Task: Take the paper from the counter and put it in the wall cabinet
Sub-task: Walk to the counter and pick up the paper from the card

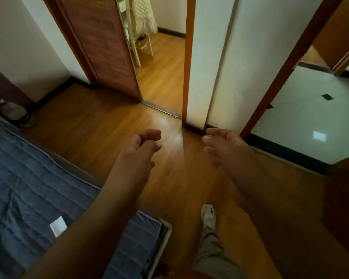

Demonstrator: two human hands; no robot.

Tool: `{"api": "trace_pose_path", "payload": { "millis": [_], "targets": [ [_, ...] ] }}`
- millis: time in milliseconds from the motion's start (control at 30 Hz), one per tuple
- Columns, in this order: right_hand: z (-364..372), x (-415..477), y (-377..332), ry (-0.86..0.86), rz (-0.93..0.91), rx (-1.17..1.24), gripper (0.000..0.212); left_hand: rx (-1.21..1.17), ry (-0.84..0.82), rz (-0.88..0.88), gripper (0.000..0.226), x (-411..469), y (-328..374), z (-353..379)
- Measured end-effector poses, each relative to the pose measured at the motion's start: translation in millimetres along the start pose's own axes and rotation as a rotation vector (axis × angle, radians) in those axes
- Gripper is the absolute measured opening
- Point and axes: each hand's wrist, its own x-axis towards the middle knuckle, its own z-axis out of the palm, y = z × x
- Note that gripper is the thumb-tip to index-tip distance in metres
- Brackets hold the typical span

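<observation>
My left hand (143, 146) is stretched out over the wooden floor, fingers loosely curled and apart, holding nothing. My right hand (223, 147) is beside it at the same height, palm down, fingers spread, and it holds nothing either. No paper, counter or wall cabinet is in view. A small white square (58, 226) lies on the blue mattress by my left forearm; I cannot tell what it is.
A blue quilted mattress (28, 188) fills the lower left. Ahead, a brown door (101, 47) stands ajar onto a room with a white chair. A white wall pillar (212, 63) separates it from a tiled doorway (302, 121) on the right. My foot (209, 216) is on the floor.
</observation>
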Motion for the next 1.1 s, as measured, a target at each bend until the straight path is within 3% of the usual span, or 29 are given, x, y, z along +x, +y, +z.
{"api": "trace_pose_path", "payload": {
  "millis": [467,767,1100],
  "targets": [
    [-64,204,-65,-0.153,0.114,-0.089,0.017,0.001,0.203,-0.122,0.024,145,63,129],
    [-49,282,-110,-0.235,0.154,-0.150,0.017,-0.022,0.216,-0.130,0.023,222,90,134],
    [25,396,-167,-0.175,0.128,-0.192,0.018,-0.061,0.180,-0.103,0.023,362,124,101]
  ]
}}
